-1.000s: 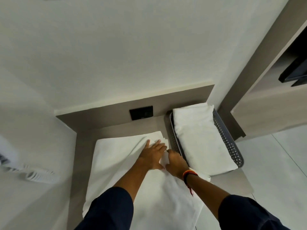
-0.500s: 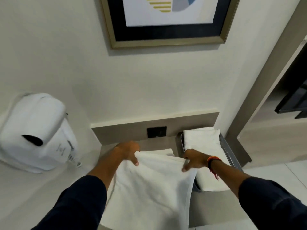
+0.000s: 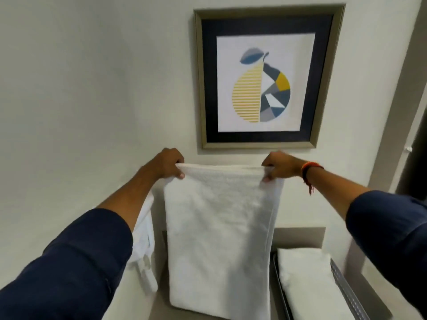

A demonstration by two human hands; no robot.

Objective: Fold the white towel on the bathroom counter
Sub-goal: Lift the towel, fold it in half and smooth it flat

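Note:
The white towel [image 3: 219,239] hangs in the air in front of the wall, doubled over with several layers showing along its right side. My left hand [image 3: 167,163] pinches its top left corner and my right hand [image 3: 278,166] pinches its top right corner, so the top edge is stretched level between them. The towel's rounded lower fold reaches down to about the grey counter [image 3: 161,306]; whether it touches I cannot tell.
A grey perforated basket [image 3: 346,289] at the lower right holds another folded white towel [image 3: 307,280]. A framed pear picture [image 3: 265,77] hangs on the wall just above my hands. A white wall-mounted object [image 3: 145,248] sits partly behind my left forearm.
Both hands have lifted the towel from the counter up to picture height and spread apart along its top edge. The camera has tilted upward.

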